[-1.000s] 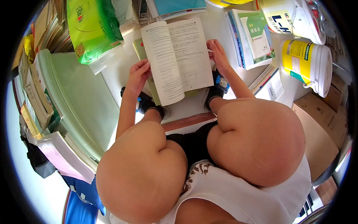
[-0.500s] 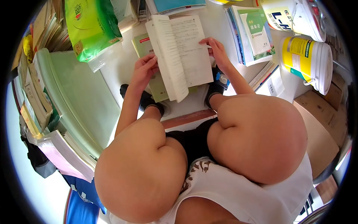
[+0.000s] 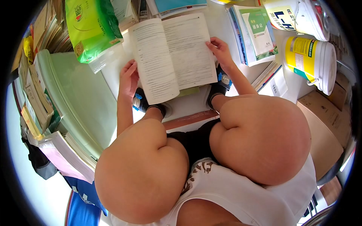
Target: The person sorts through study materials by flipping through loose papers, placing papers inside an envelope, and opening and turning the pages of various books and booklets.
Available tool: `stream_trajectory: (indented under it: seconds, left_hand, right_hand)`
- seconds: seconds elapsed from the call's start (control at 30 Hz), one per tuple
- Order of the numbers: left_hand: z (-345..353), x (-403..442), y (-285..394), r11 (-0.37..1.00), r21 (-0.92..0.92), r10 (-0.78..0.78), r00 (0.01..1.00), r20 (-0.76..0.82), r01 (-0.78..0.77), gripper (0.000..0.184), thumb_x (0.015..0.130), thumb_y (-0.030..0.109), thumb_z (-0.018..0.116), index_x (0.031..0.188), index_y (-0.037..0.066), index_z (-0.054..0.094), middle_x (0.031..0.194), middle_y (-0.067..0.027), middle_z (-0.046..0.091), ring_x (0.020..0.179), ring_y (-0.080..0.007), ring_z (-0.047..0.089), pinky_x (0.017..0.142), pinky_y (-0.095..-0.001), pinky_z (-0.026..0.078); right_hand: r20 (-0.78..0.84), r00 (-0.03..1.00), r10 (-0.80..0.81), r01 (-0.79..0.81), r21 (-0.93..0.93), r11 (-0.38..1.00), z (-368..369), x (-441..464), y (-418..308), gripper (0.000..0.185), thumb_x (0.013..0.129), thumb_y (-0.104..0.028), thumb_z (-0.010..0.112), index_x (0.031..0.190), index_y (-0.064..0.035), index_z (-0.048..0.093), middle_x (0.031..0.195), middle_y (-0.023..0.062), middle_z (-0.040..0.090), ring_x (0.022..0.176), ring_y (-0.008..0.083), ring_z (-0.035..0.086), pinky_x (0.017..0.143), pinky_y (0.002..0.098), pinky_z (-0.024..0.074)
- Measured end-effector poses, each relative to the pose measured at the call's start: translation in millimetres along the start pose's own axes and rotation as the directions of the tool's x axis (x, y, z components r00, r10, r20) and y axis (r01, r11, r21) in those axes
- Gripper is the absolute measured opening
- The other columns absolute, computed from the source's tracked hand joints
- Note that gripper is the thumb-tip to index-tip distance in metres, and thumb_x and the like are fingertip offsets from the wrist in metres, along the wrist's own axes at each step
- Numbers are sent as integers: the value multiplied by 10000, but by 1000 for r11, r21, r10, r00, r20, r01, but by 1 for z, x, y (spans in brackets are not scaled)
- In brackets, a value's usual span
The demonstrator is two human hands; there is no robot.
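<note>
An open book (image 3: pixel 193 51) with printed pages lies spread above my feet. At its left edge is my left hand (image 3: pixel 129 77), thumb and fingers closed on the margin. The upper right edge is pinched by my right hand (image 3: pixel 220 52), with the thumb on the page. Beneath the lower pages, a strip of a greenish book (image 3: pixel 189 91) peeks out; the rest of it is covered. Dark shoes with blue trim, one of them the right shoe (image 3: pixel 223 80), show on either side of the book.
To the left are a green plastic package (image 3: pixel 92 30), a pale green bin (image 3: pixel 81 90) and stacked books (image 3: pixel 37 90). On the right stand more books (image 3: pixel 256 34), a yellow and white bucket (image 3: pixel 307 62), another white bucket (image 3: pixel 286 17) and a cardboard box (image 3: pixel 326 113).
A page has turned over to the left, and the book now lies flatter and wider. My left hand has moved left and slightly down; my right hand has barely shifted.
</note>
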State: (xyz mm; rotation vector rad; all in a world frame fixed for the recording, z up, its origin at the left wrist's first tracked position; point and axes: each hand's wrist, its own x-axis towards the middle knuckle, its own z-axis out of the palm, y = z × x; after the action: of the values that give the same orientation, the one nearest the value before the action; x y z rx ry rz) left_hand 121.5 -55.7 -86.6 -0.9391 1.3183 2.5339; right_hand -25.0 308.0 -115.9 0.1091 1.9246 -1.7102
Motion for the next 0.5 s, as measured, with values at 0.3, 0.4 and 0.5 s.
stream_trajectory:
  seconds: [0.3,0.4,0.5]
  left_hand:
    - [-44,-10,2,983,174,80,993,-85,-64,156,1001,143,649,1105,28,666,913,-14,709,775,-83,653,773,-239,512]
    - [-36,-7,-1,982,173,86,993,-82,-71,182,1009,146,636,1127,10,664,930,-24,714,790,-91,660,781,-240,515]
    - [-24,-9,2,980,190,76,991,-113,-53,195,1015,152,627,1134,1,661,922,-20,706,788,-88,651,770,-238,509]
  right_hand:
    - [-84,996,31,-4,309,951,-12,-2,-16,298,986,-125,657,1267,-33,624,1027,58,720,903,116,668,784,244,529]
    - [166,961,220,-267,374,888,-29,9,2,407,1012,-186,639,1382,-34,564,1096,70,709,930,113,678,785,263,558]
    - [301,924,236,-338,352,873,-37,10,9,371,1029,-216,618,1333,-7,585,1105,67,709,949,115,686,813,267,572]
